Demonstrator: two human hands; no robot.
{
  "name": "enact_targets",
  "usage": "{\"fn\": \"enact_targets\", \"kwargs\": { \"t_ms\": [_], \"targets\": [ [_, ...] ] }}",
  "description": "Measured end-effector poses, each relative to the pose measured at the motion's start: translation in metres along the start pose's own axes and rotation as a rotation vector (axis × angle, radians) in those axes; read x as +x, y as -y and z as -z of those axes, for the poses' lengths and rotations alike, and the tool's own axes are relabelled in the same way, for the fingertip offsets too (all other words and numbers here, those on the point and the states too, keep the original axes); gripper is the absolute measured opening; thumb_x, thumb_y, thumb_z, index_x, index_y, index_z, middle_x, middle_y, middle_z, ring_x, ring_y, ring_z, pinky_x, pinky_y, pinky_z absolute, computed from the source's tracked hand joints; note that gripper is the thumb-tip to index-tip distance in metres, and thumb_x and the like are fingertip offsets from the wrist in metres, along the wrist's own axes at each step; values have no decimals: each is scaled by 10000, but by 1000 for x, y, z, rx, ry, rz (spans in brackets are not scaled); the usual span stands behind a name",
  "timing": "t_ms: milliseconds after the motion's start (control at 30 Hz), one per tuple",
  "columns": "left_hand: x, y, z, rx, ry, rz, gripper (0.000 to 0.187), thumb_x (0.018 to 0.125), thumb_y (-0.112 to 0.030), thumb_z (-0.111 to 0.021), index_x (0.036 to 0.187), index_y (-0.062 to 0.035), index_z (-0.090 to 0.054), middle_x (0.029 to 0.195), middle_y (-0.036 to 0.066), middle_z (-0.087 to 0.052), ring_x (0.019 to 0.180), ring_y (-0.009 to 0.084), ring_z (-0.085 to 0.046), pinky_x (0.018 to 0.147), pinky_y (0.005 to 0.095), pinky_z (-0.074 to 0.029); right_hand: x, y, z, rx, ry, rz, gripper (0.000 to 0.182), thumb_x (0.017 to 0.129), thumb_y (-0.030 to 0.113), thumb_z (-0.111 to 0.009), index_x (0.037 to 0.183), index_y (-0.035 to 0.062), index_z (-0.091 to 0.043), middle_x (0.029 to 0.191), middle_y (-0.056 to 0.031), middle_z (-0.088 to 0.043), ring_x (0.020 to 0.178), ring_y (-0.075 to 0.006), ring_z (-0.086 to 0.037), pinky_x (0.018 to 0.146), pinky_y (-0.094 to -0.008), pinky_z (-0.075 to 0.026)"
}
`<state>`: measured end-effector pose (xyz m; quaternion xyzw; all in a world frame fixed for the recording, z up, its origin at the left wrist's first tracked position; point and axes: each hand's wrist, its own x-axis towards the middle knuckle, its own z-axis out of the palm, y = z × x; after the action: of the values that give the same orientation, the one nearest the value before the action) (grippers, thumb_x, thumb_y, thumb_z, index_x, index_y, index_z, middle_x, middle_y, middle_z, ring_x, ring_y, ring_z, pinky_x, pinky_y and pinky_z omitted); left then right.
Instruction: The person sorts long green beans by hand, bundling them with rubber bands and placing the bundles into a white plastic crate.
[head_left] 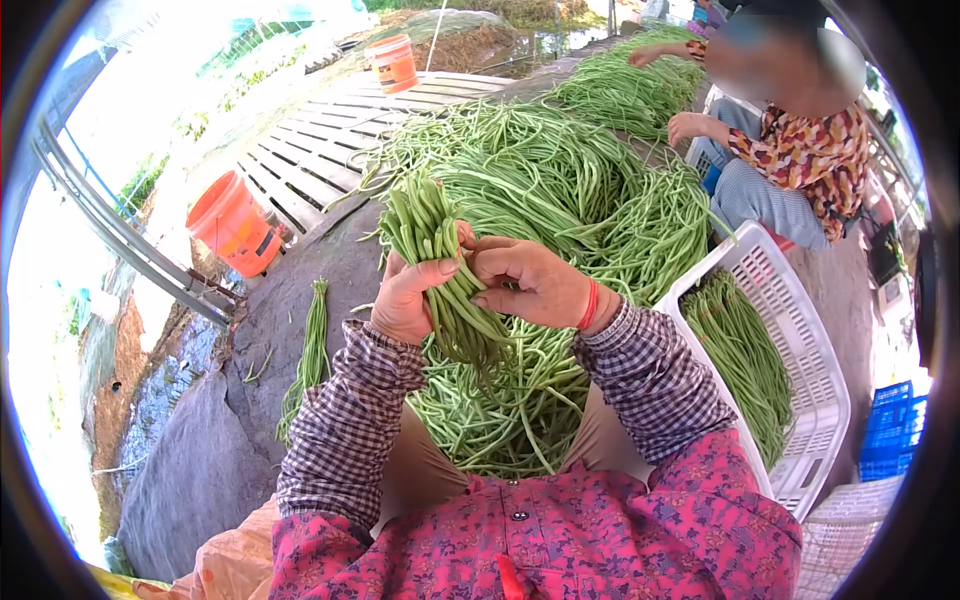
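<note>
A bunch of long green beans (432, 225) is in my left hand (408, 296), whose fingers and thumb wrap round it. The bean ends point up and the rest bends down to the right. My right hand (535, 283), with a red band at its wrist, presses against the bunch's right side. Its fingers are curled and closed, and whatever they pinch is hidden. Below and beyond my hands spreads a large heap of loose long beans (530, 180). Another bunch of long beans (314, 345) lies apart on the dark ground cloth (240, 420) to the left.
A white crate (815, 370) holding long beans stands at my right, with a blue crate (893, 430) beyond it. Orange buckets (232, 222) (392, 64) stand left and far ahead, near white slats (310, 150). A co-worker (800, 160) sits by the heap at right.
</note>
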<state>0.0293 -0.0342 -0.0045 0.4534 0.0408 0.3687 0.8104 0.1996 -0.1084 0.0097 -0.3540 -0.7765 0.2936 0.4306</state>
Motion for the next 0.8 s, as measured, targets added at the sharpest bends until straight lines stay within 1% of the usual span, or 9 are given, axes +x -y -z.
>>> {"fn": "enact_targets", "kwargs": {
  "t_ms": [100, 200, 300, 433, 533, 567, 667, 767, 800],
  "targets": [
    [0, 1, -2, 4, -14, 2, 380, 737, -66, -635, 1094, 12, -532, 1038, 92, -546, 918, 196, -573, 796, 351, -494, -2, -5, 2, -52, 18, 34, 231, 783, 51, -677, 720, 23, -456, 739, -60, -410, 667, -186, -412, 594, -320, -356],
    [1, -1, -1, -21, 46, 22, 372, 735, -58, -628, 1089, 16, -541, 1024, 97, -571, 928, 211, -583, 797, 361, -496, -4, -3, 10, -80, 47, 107, 166, 816, 102, -680, 803, 0, -549, 792, -57, -539, 657, -142, -518, 597, -265, -441],
    [-4, -5, -9, 114, -22, 44, 397, 734, -41, -586, 1120, 17, -514, 1083, 126, -534, 981, 240, -571, 839, 371, -497, -6, 6, 11, 385, -289, -182, 183, 853, 162, -670, 856, -6, -596, 833, -28, -590, 704, -74, -537, 625, -223, -462],
    [-2, -7, -14, 240, 42, 60, 409, 734, 0, -577, 1138, -1, -518, 916, 119, -621, 835, 223, -620, 745, 352, -503, 7, 15, 8, 397, -567, -9, 179, 845, 110, -677, 965, -12, -625, 809, -3, -605, 708, -38, -547, 618, -187, -456],
    [0, -4, -15, 307, 123, 43, 421, 735, 11, -577, 1149, -15, -507, 878, 107, -617, 802, 199, -608, 704, 329, -493, 12, 11, 8, 388, -524, 13, 163, 829, 71, -683, 955, -15, -628, 785, 6, -602, 696, -34, -540, 616, -179, -452],
    [-1, -2, -17, 310, 66, 62, 378, 733, 12, -590, 1104, -5, -522, 830, 87, -609, 737, 174, -594, 659, 309, -482, 11, 15, 7, 319, -565, -11, 138, 815, 51, -691, 922, -13, -632, 788, 13, -598, 686, -32, -529, 601, -175, -445],
    [-1, -5, -15, 349, 26, 77, 315, 733, 15, -599, 1042, 4, -540, 808, 77, -605, 695, 162, -591, 633, 292, -480, 9, 9, 10, 231, -652, 53, 109, 799, 31, -697, 865, -11, -622, 741, 25, -580, 651, -27, -504, 571, -176, -428],
    [-1, -10, -18, 389, 2, 73, 254, 741, -7, -646, 978, 5, -558, 790, 59, -602, 670, 145, -585, 608, 271, -474, 1, 11, 21, 65, -558, -67, 127, 802, 71, -701, 799, 5, -593, 680, 43, -542, 608, -21, -458, 529, -179, -390],
    [-1, -11, -17, 466, 25, 72, 292, 728, 7, -643, 1003, 2, -544, 797, 67, -598, 675, 149, -584, 604, 273, -480, 0, 13, 23, 46, -525, -142, 142, 805, 91, -701, 785, 11, -586, 666, 48, -530, 594, -21, -440, 517, -181, -374]
  ]
}}
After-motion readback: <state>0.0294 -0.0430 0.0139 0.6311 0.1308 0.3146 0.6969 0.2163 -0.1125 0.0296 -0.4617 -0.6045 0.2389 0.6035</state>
